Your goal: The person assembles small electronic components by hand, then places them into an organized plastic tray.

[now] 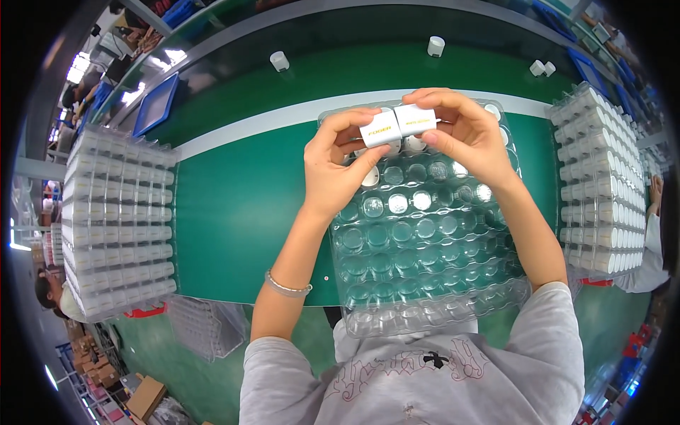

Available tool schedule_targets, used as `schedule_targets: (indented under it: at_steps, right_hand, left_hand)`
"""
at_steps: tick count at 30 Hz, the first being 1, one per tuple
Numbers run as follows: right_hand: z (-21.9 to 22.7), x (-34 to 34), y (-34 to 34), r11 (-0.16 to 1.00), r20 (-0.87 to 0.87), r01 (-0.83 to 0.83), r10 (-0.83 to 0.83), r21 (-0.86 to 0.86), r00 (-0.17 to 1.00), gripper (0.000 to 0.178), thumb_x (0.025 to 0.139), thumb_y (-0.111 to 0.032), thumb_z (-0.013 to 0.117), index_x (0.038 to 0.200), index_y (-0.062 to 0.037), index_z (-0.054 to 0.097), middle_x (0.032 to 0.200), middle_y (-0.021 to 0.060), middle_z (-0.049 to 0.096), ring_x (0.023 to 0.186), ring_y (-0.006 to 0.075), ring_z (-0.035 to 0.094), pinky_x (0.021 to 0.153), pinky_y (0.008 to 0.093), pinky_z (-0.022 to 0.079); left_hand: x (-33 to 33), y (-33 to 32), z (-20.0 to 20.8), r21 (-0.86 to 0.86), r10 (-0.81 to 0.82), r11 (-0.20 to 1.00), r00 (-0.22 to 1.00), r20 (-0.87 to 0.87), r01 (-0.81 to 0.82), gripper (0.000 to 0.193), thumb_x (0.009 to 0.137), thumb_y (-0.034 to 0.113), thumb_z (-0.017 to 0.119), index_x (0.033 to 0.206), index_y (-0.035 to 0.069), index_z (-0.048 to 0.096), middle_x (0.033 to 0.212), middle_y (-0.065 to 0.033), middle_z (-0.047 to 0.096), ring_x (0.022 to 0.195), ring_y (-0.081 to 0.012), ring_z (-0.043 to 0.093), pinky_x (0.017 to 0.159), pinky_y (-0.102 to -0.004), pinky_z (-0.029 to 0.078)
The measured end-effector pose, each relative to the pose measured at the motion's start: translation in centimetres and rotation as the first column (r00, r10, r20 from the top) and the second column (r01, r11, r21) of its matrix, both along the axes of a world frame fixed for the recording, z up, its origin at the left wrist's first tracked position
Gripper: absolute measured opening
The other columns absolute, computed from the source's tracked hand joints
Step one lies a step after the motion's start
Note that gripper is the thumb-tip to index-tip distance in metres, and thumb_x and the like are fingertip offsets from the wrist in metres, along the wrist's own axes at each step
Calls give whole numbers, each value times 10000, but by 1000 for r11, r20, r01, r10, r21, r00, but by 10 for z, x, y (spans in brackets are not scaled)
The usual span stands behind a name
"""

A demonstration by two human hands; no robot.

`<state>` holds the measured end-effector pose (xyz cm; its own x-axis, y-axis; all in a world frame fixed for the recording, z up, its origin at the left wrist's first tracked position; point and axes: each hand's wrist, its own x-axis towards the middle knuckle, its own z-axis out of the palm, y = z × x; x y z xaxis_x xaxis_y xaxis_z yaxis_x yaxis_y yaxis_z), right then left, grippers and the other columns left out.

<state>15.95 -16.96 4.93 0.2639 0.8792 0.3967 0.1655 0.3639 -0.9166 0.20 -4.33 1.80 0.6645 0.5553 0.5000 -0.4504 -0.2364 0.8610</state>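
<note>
Both my hands are raised over the far part of a clear plastic tray [425, 265] with rows of round cups. My left hand [329, 166] grips a small white rounded device [380, 131] between thumb and fingers. A second white device [416, 119], matching in size, is pinched in my right hand [476, 138]. The two pieces meet side by side, their gold-printed faces turned up; whether they are joined I cannot tell. Beneath my hands, several white round pieces [370, 177] sit in the tray's far rows, partly hidden. The nearer cups hold nothing.
Tall stacks of filled clear trays stand at left [120, 223] and right [602, 184] on the green table [234, 212]. Beyond the pale strip, a dark green belt [354, 67] carries white pieces [280, 61]. A blue tray [157, 105] lies at far left.
</note>
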Motion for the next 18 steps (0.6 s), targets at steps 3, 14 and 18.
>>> schedule_targets:
  at_steps: [3, 14, 18]
  right_hand:
    - [-2, 1, 0, 1000, 129, 5, -7, 19, 992, 343, 788, 24, 605, 1122, -7, 533, 1210, 144, 485, 1060, 208, 531, 835, 305, 500]
    - [-5, 3, -1, 998, 159, 34, -41, 45, 986, 237, 770, 49, 614, 945, -21, 470, 1169, 178, 497, 1038, 216, 546, 831, 308, 506]
    - [-3, 1, -1, 998, 152, 47, -54, 50, 987, 242, 771, 47, 618, 879, -46, 423, 1153, 196, 511, 1021, 219, 560, 821, 301, 509]
  left_hand:
    - [1, 0, -1, 14, 10, 1000, 1000, 7, -11, 352, 712, -94, 663, 1018, 28, 540, 1108, -121, 569, 969, -200, 598, 811, -311, 530]
    - [1, 1, -1, 41, 22, 999, 1000, 13, -22, 354, 710, -113, 648, 1017, 28, 542, 1113, -118, 562, 991, -206, 587, 821, -310, 522]
    - [0, 1, -1, 29, 17, 999, 1000, 7, -17, 363, 709, -115, 648, 1025, 27, 539, 1115, -118, 561, 987, -205, 588, 820, -312, 521]
